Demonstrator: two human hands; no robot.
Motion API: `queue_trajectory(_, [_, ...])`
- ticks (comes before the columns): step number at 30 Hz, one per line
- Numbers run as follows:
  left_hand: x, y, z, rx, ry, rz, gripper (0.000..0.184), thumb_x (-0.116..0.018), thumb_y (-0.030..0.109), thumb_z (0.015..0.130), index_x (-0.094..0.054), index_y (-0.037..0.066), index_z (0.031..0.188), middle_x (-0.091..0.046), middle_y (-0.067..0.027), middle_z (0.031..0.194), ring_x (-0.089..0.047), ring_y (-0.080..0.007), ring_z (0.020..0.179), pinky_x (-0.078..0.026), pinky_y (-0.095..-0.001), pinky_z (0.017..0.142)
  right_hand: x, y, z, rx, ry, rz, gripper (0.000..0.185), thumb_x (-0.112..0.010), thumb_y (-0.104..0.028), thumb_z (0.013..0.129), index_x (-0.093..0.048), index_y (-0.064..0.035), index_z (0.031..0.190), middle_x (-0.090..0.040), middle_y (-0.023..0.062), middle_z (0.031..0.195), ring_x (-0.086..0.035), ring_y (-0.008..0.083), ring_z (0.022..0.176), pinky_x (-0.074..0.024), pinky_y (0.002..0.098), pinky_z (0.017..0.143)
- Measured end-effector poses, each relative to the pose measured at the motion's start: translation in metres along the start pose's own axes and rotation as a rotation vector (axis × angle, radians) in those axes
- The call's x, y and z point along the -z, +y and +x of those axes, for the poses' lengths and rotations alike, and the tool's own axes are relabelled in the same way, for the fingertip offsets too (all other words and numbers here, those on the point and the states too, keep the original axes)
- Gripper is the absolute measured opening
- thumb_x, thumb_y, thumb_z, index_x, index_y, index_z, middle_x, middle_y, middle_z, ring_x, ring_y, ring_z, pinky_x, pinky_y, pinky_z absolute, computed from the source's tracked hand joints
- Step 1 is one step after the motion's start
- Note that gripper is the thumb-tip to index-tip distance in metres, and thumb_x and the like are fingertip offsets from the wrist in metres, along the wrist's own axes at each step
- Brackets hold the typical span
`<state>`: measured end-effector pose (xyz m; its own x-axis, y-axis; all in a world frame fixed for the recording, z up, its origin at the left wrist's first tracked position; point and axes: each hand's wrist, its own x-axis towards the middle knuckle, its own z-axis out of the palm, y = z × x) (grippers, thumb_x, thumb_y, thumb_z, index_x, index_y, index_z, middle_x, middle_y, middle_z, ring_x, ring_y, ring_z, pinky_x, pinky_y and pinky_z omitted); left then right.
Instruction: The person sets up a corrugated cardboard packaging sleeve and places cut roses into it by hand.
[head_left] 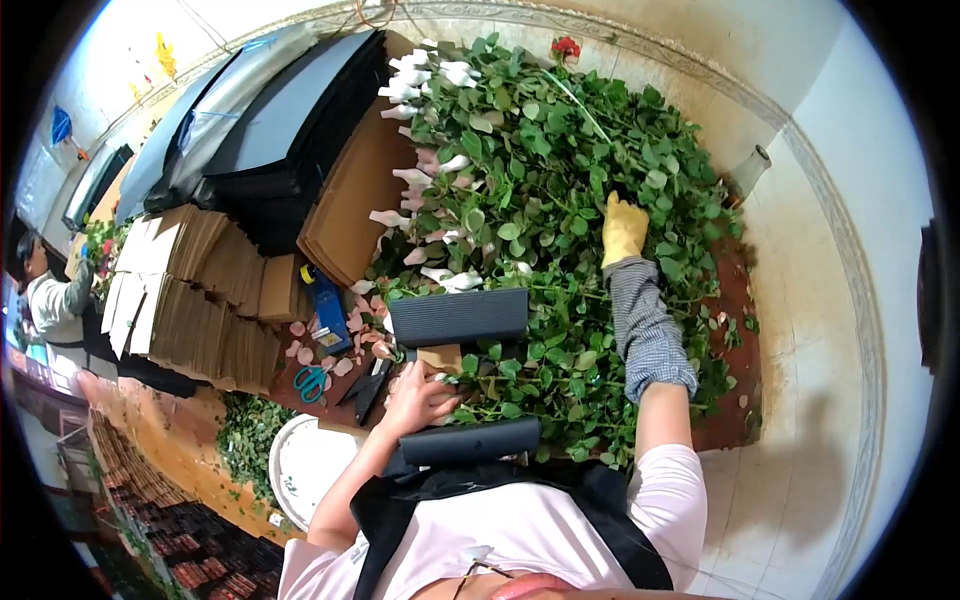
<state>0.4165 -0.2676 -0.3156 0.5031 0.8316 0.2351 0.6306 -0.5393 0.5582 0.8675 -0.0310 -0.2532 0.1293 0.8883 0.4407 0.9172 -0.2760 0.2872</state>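
Observation:
My left hand point(418, 400) is bare and rests at the bud end of some rose stems. Its fingers are slightly apart beside a pale rose bud and a brown cardboard piece point(440, 357). A black corrugated sheet point(458, 317) lies beyond that hand, and a dark wrap point(472, 441) lies on the near side. My right hand point(625, 230), in a yellow glove, reaches into a big heap of leafy rose stems point(560, 150). That hand is closed among the leaves; whatever it grips is hidden. White-sleeved rose heads point(410, 80) point left from the heap.
Blue-handled scissors point(311, 383), a black stapler-like tool point(372, 390) and a blue tool point(328, 310) lie left among petals. Folded cardboard point(190, 290) and black sheets point(290, 110) are stacked behind. A white bucket point(300, 470) stands below. Another person point(55, 300) is far left.

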Motion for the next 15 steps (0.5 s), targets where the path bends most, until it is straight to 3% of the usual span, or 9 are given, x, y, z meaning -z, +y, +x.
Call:
queue_trajectory(3, [0.0,0.0,0.002,-0.022,-0.001,-0.026,0.019,-0.081,0.026,0.075,-0.075,0.012,0.087,-0.054,-0.0143,0.103,-0.052,-0.0352,0.099,-0.045,-0.0441,0.086,0.016,0.019,-0.016,0.08,0.127,0.109,0.01,-0.06,-0.008,0.086,-0.064,-0.0103,0.095,-0.072,0.0089,0.084,-0.07,0.0288,0.077,-0.0544,0.0415,0.07])
queue_trajectory(6, [0.001,0.0,0.001,-0.001,-0.022,-0.007,0.02,-0.082,0.025,0.074,-0.075,0.011,0.088,-0.054,-0.0143,0.105,-0.053,-0.0346,0.099,-0.045,-0.0444,0.087,0.062,0.027,-0.016,0.12,0.107,0.0,0.019,-0.062,-0.008,0.085,-0.063,-0.0118,0.104,-0.071,0.0067,0.083,-0.069,0.0273,0.083,-0.0529,0.0389,0.075])
queue_trajectory(11, [0.003,0.003,0.001,0.007,-0.002,-0.064,0.022,-0.082,0.02,0.075,-0.076,0.01,0.093,-0.053,-0.0144,0.103,-0.052,-0.034,0.098,-0.045,-0.0437,0.087,0.14,0.064,0.011,0.17,0.279,-0.211,0.018,-0.058,-0.013,0.092,-0.062,-0.0139,0.109,-0.065,0.0023,0.076,-0.065,0.0231,0.078,-0.0511,0.0392,0.079])
queue_trajectory(14, [0.003,0.002,0.001,0.004,-0.014,-0.041,0.023,-0.082,0.02,0.073,-0.076,0.01,0.093,-0.054,-0.0138,0.102,-0.052,-0.0339,0.098,-0.045,-0.0432,0.087,0.199,0.097,0.015,0.019,0.458,-0.246,0.019,-0.057,-0.012,0.092,-0.065,-0.0137,0.108,-0.067,0.0043,0.076,-0.065,0.0233,0.076,-0.0529,0.0388,0.082])
queue_trajectory(15, [0.0,0.0,0.0,0.015,-0.005,-0.04,0.024,-0.083,0.02,0.072,-0.076,0.01,0.094,-0.055,-0.0134,0.102,-0.053,-0.0336,0.098,-0.045,-0.0436,0.087,0.205,0.124,0.016,0.046,0.673,-0.096,0.021,-0.059,-0.009,0.09,-0.068,-0.0136,0.108,-0.069,0.0055,0.08,-0.066,0.0244,0.077,-0.054,0.0387,0.081])
